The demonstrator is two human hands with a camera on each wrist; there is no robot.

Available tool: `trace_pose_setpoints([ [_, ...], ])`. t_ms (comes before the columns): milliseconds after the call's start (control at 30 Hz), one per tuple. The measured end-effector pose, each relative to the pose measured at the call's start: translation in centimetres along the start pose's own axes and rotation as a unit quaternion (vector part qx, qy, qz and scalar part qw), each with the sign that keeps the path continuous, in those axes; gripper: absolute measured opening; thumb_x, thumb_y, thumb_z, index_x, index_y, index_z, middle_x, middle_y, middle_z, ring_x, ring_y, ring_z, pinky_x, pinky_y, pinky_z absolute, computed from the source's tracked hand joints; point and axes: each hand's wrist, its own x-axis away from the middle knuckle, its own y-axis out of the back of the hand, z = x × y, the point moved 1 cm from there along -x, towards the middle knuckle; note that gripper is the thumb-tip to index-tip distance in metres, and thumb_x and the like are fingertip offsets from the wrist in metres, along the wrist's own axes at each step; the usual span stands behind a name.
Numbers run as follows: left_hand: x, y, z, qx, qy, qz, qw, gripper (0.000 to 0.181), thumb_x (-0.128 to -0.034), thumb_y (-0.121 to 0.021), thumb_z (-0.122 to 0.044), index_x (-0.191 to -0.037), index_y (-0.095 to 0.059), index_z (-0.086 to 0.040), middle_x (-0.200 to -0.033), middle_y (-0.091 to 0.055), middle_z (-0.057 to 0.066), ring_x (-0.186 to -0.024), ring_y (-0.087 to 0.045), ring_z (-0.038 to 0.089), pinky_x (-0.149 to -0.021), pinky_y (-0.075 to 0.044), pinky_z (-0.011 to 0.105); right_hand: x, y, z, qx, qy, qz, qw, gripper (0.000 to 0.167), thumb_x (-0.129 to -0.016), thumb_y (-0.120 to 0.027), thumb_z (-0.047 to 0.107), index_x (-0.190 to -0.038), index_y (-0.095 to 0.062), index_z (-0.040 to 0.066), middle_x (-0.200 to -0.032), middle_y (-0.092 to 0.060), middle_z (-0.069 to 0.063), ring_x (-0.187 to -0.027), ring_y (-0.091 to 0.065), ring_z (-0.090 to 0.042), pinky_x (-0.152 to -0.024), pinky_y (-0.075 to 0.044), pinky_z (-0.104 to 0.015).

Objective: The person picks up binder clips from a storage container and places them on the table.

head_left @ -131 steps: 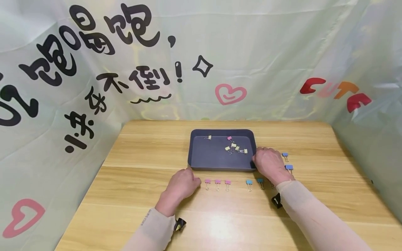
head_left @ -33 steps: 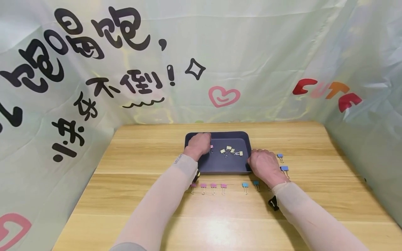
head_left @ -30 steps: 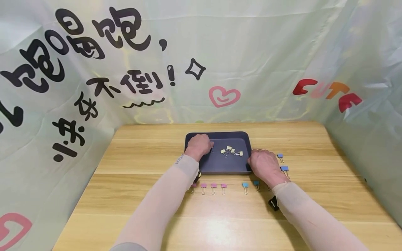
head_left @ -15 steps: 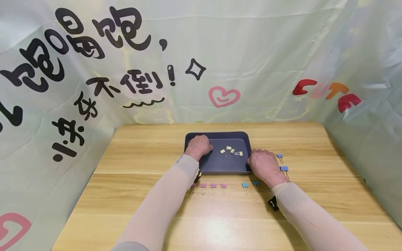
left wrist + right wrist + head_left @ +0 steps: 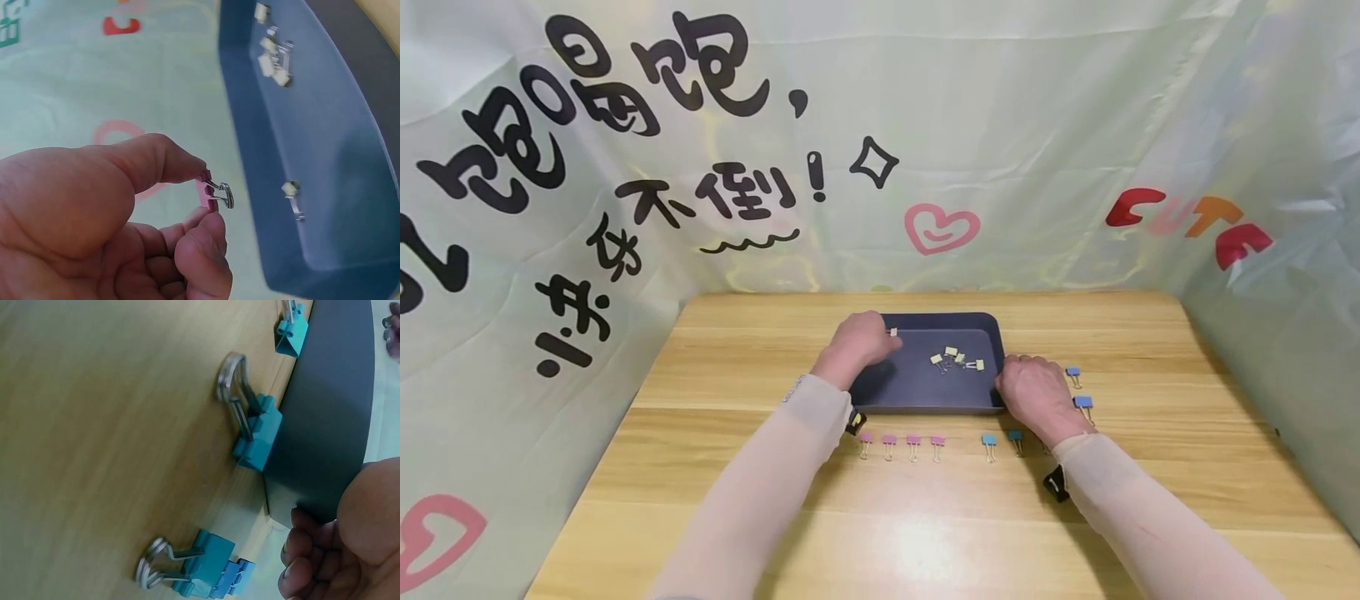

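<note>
Tray (image 5: pixel 917 392) dark blue-grey; pink clips (image 5: pixel 913 439), teal clips (image 5: pixel 988 440), blue clips (image 5: pixel 1082 402), pale-yellow clips (image 5: pixel 951 351). Tabletop (image 5: pixel 715 375) tan, wood-grained. Curtain (image 5: pixel 1015 108) pale green; black lettering (image 5: pixel 739 107), pink hearts (image 5: pixel 942 230).

Wooden table (image 5: pixel 985 521); on it, tray (image 5: pixel 917 387), pink clips (image 5: pixel 913 440), teal clips (image 5: pixel 989 440), blue clips (image 5: pixel 1083 402)

Passage for you: tray (image 5: pixel 910 387) ctr; gap btwn pink clips (image 5: pixel 913 439) & teal clips (image 5: pixel 989 440). Obstacles: yellow clips (image 5: pixel 951 352), tray R; your R hand (image 5: pixel 1039 393), tray R end

high head, close wrist views share the tray (image 5: pixel 925 388).
</note>
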Motion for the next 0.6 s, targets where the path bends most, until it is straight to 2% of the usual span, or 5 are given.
trace_pose_setpoints([
  [167, 3.2, 1.4, 0.7, 0.038, 0.014, 0.017, 0.9990, 0.050, -0.1031, -0.063, -0.038, -0.060, -0.050, -0.017, -0.057, -0.037, -0.004, -0.051, -0.039, 0.015, -0.060, -0.042, 0.034, -0.1, 0.0, 0.0, 0.000, 0.001, 0.004, 1.0000, 0.025, -0.098, -0.065, 0.016, -0.078, -0.060, 0.000, -0.069, -0.058, -0.011, -0.066, -0.061, -0.033, -0.064, -0.055, -0.052],
  [300, 5.9, 1.9, 1.9, 0.066, 0.007, -0.006, 0.9978, 0.049, -0.0981, -0.061, -0.028, -0.055, -0.039, -0.018, -0.054, -0.026, -0.006, -0.050, -0.026, 0.014, -0.055, -0.033, 0.032, -0.1, -0.1, 0.0, 0.001, 0.004, 0.003, 1.0000, 0.025, -0.098, -0.065, 0.016, -0.079, -0.060, 0.000, -0.069, -0.059, -0.012, -0.066, -0.061, -0.033, -0.064, -0.055, -0.052],
  [433, 8.2, 1.7, 3.7, 0.079, 0.013, -0.030, 0.9963, 0.044, -0.0905, -0.060, -0.024, -0.054, -0.035, -0.020, -0.055, -0.024, -0.007, -0.052, -0.022, 0.012, -0.053, -0.027, 0.030, -0.1, -0.1, -0.1, 0.001, 0.006, 0.005, 1.0000, 0.025, -0.098, -0.064, 0.016, -0.079, -0.061, 0.000, -0.069, -0.059, -0.011, -0.066, -0.061, -0.033, -0.063, -0.055, -0.052],
  [600, 10.3, 0.6, 5.8, 0.098, 0.045, -0.020, 0.9939, 0.044, -0.0888, -0.063, -0.026, -0.055, -0.035, -0.020, -0.054, -0.026, -0.008, -0.050, -0.022, 0.010, -0.050, -0.023, 0.027, -0.1, 0.0, -0.3, 0.002, 0.011, 0.012, 0.9999, 0.024, -0.099, -0.062, 0.015, -0.080, -0.062, 0.000, -0.069, -0.059, -0.011, -0.065, -0.061, -0.032, -0.062, -0.056, -0.051],
])
